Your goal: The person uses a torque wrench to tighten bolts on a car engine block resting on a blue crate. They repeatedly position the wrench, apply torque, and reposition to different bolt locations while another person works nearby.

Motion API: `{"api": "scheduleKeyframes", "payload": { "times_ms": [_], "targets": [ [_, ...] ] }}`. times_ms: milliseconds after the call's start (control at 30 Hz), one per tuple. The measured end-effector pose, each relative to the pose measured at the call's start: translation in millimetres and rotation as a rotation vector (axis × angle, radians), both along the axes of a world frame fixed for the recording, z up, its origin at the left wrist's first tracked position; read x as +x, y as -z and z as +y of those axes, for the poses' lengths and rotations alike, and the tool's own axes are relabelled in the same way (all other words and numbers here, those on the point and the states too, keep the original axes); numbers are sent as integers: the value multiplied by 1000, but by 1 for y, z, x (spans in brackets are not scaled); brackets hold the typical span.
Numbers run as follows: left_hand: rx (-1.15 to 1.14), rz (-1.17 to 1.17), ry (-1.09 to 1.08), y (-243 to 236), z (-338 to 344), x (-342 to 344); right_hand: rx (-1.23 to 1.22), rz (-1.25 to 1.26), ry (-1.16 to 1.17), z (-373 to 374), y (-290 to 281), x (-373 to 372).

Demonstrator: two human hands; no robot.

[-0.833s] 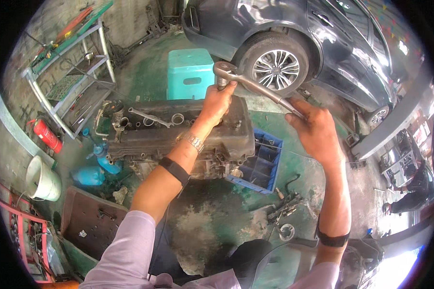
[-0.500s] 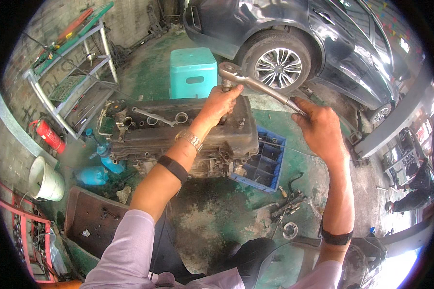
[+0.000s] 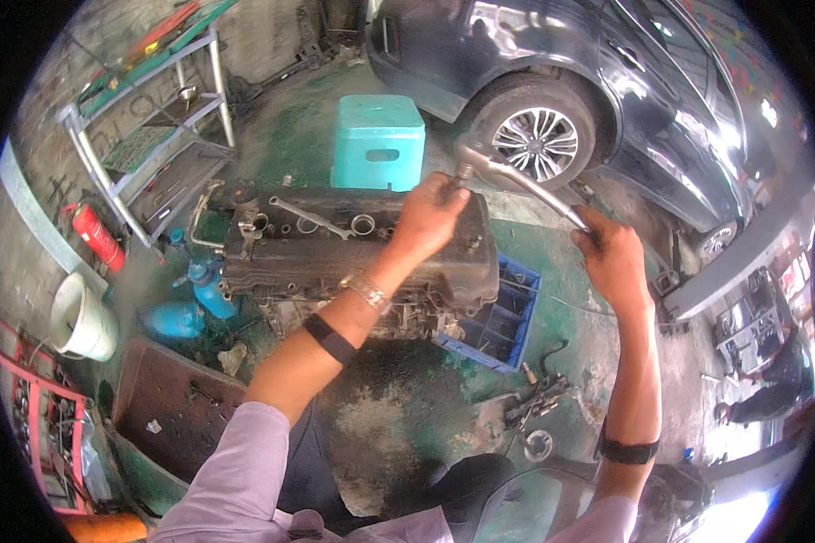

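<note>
My right hand (image 3: pixel 614 258) is closed around the grip of a long metal ratchet wrench (image 3: pixel 541 195). The ratchet's head is slightly blurred. Just below that head, my left hand (image 3: pixel 430 217) has its fingers wrapped around the socket extension, whose lower part the hand hides. Both hands are above the right end of a dark, greasy engine (image 3: pixel 362 267). Whether the extension reaches a bolt there cannot be seen. Across the engine's top, left of my left hand, lies a combination wrench (image 3: pixel 308 217), beside round openings in the cover.
A turquoise stool (image 3: pixel 378 154) stands behind the engine, a dark car (image 3: pixel 534 54) beyond. Right of the engine sits a blue divided crate (image 3: pixel 493 330). At left are blue bottles (image 3: pixel 174 320), a brown tray (image 3: pixel 167 412), a white bucket (image 3: pixel 83 317) and a shelf rack (image 3: pixel 109 190).
The ratchet's head and handle have shifted slightly right and toward me, with my right hand still on the grip. My left hand has come slightly nearer, staying around the extension. The view has shifted slightly.
</note>
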State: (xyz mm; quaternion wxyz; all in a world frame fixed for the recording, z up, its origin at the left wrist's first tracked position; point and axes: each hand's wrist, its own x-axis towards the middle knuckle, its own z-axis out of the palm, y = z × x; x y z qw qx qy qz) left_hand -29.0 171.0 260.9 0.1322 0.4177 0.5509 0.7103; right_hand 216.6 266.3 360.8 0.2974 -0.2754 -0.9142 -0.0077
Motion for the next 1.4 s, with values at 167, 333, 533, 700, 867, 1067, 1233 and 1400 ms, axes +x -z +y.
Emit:
{"api": "scheduleKeyframes", "payload": {
  "times_ms": [167, 333, 533, 700, 867, 1067, 1233, 1400],
  "targets": [
    [38, 63, -329, -3, 16, 32, -37, -54, 50, -5, -5, -2],
    [43, -41, -483, -7, 31, 40, -28, -42, 11, -3, -3, -4],
    [49, -36, -414, -3, 37, 31, -5, 36, -88, 10, 10, -4],
    [44, -74, -311, 0, 36, 22, 25, 3, -30, 24, 9, -11],
    [-3, 29, -181, -2, 34, 15, -170, 20, 55, -2, 27, 5],
    [-91, 93, -41, 0, 38, 7, -303, 138, 47, -108, 45, 5],
    [-37, 164, 22, 12, 47, -1, -254, -122, -22, -152, 38, 7],
    [153, 243, -74, 15, 52, -15, 191, -24, -68, -64, 16, 7]
  ]
}}
